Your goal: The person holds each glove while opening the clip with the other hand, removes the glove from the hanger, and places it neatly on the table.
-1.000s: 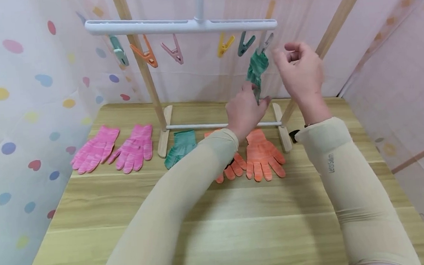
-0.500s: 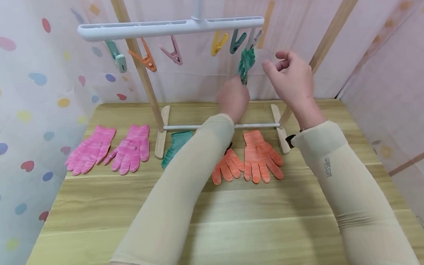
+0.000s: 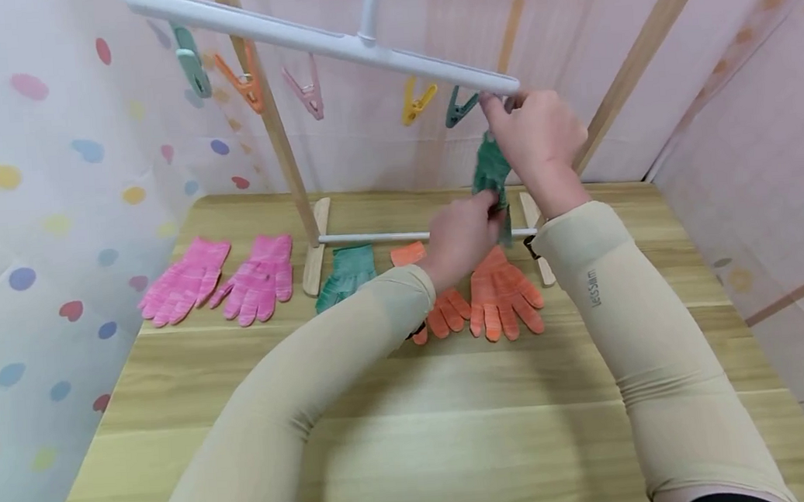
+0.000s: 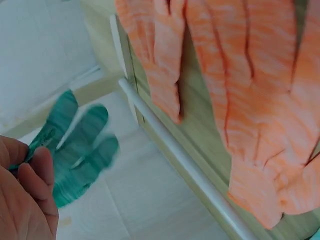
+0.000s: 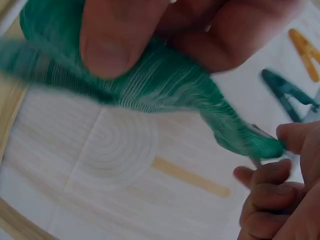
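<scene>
A green knit glove hangs crumpled from the right end of the white hanger bar. My left hand pinches the glove lower down; in the left wrist view its loose green fingers dangle past my fingertips. Up at the bar's end, my right hand pinches the pale grey clothespin, mostly hidden behind the fingers in the head view. The right wrist view shows the stretched glove running from my left fingers to this clothespin, beside the right thumb. The bar slants down toward the right hand.
Other clothespins on the bar include a dark green one, a yellow one and an orange one. Two pink gloves, another green glove and two orange gloves lie on the table around the wooden stand.
My right hand has moved left onto the clothespin at the bar's end. The bar has tipped from level to right end down. My left hand has dropped slightly, still holding the green glove.
</scene>
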`<state>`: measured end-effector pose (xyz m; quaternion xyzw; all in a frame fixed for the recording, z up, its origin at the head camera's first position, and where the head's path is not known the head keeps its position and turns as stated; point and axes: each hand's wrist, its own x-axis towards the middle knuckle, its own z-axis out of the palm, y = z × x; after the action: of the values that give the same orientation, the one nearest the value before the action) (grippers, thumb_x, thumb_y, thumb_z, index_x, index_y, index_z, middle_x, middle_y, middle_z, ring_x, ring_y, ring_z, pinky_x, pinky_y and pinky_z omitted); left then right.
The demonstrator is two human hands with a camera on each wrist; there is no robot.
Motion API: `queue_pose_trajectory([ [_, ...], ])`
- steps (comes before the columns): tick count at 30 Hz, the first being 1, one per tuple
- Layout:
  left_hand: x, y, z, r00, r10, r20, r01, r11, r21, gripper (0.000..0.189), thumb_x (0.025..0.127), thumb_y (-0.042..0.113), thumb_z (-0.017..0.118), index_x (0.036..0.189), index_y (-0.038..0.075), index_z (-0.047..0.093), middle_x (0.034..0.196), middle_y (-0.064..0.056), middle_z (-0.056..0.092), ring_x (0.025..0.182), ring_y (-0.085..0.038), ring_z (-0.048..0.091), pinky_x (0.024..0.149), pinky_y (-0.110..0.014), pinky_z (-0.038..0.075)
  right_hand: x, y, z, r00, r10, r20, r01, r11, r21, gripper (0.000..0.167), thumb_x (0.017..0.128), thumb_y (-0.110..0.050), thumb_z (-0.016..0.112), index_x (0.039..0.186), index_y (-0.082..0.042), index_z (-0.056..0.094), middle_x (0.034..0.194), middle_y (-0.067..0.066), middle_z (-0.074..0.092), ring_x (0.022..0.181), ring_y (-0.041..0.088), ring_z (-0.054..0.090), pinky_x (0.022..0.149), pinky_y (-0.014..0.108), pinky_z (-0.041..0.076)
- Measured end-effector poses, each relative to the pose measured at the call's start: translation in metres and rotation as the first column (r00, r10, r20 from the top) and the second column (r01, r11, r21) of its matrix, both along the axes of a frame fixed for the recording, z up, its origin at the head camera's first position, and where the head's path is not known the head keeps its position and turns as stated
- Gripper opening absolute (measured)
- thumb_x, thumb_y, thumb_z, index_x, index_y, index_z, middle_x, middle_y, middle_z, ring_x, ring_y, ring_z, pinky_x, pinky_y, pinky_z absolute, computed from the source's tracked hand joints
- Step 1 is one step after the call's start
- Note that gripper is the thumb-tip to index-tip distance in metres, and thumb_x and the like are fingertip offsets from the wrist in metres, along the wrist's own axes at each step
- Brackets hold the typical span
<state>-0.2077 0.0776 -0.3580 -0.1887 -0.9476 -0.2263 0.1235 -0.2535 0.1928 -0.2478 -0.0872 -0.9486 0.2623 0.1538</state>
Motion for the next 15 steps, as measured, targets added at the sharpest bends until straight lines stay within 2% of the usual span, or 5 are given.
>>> queue_pose_trajectory([
  [4,0.003,0.002,-0.005,0.999,-0.048,-0.002,0.048,0.998,0.03,0.017,0.107,0.029,0.064,0.096,0.017,0.068,0.081,0.001,0.07,0.069,-0.015,0.067,0.056,-0.033,0.049,-0.002,0.007,-0.001,0.996,-0.001,-0.087,-0.003,0.999,-0.05,0.051,0.1,-0.06,0.051,0.066,-0.024,0.054,0.054,-0.011,0.042,0.054,0.014,0.041,0.051,0.031,0.025],
  [6,0.005,0.002,-0.011,0.993,-0.09,0.078,0.083,0.993,0.087,0.013,0.106,0.027,0.065,0.098,0.017,0.068,0.078,0.002,0.068,0.064,-0.012,0.061,0.052,-0.029,0.043,-0.001,0.009,-0.001,0.994,0.007,-0.111,-0.017,0.996,-0.083,0.048,0.101,-0.059,0.053,0.066,-0.026,0.057,0.053,-0.014,0.044,0.052,0.011,0.041,0.05,0.031,0.026],
  [8,0.008,0.004,-0.018,0.966,-0.162,0.2,0.126,0.975,0.183,0.01,0.105,0.024,0.065,0.103,0.016,0.069,0.076,0.003,0.068,0.062,-0.01,0.057,0.053,-0.025,0.04,0.0,0.01,0.001,0.993,0.017,-0.12,-0.031,0.993,-0.113,0.046,0.101,-0.059,0.055,0.068,-0.028,0.061,0.052,-0.017,0.047,0.052,0.01,0.043,0.05,0.031,0.027],
  [10,0.013,0.01,-0.024,0.901,-0.261,0.346,0.144,0.933,0.329,0.01,0.104,0.024,0.064,0.107,0.016,0.07,0.079,0.004,0.069,0.065,-0.008,0.059,0.057,-0.022,0.044,0.002,0.012,0.005,0.996,0.04,-0.083,-0.05,0.992,-0.119,0.049,0.099,-0.066,0.055,0.069,-0.028,0.064,0.052,-0.019,0.049,0.054,0.01,0.045,0.052,0.032,0.03],
  [15,0.027,0.036,-0.032,0.631,-0.498,0.595,0.06,0.796,0.603,0.023,0.105,0.036,0.062,0.109,0.014,0.067,0.084,-0.013,0.073,0.075,-0.038,0.074,0.073,-0.037,0.058,0.005,0.013,0.012,0.988,0.146,0.053,-0.138,0.981,-0.136,0.065,0.095,-0.081,0.052,0.093,-0.024,0.083,0.076,-0.013,0.072,0.075,0.013,0.057,0.064,0.032,0.039],
])
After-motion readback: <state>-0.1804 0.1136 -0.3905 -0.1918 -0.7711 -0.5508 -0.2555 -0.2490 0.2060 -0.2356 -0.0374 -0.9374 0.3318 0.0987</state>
